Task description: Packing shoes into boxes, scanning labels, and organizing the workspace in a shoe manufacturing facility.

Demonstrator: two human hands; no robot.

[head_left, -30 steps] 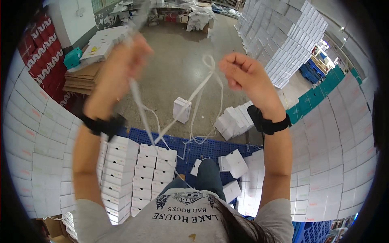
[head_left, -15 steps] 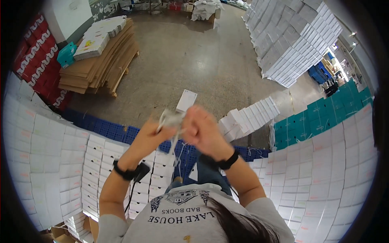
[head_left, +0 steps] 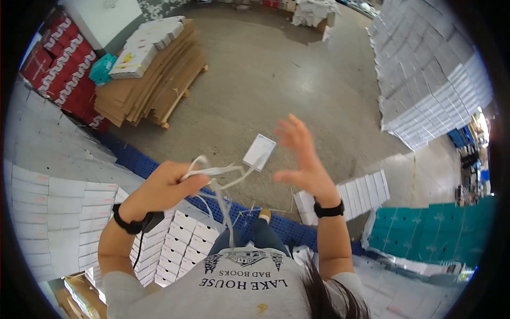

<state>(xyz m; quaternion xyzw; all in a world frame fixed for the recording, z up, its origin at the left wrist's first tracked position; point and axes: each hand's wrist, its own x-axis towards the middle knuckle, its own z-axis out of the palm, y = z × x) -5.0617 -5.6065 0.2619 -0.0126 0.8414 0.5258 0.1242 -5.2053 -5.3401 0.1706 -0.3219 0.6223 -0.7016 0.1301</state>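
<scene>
My left hand is closed on a bunch of white strapping cord. Loops of it stick out past the thumb and one length hangs down in front of my shirt. Off to the right, my right hand is raised with its fingers spread and nothing in it, slightly smeared by motion. Between the two hands, lower down on the floor, lies a white box; a loose end of the cord crosses in front of it.
Stacked white shoe boxes stand around me at left. Blue plastic pallets line the floor by my feet. Flattened cardboard is piled at far left, teal boxes at right. A tall white stack rises at far right.
My hands were together on the bunched cord; now my right hand has let go and moved right, fingers opened. The cord stays in my left hand, looser. The view has turned somewhat.
</scene>
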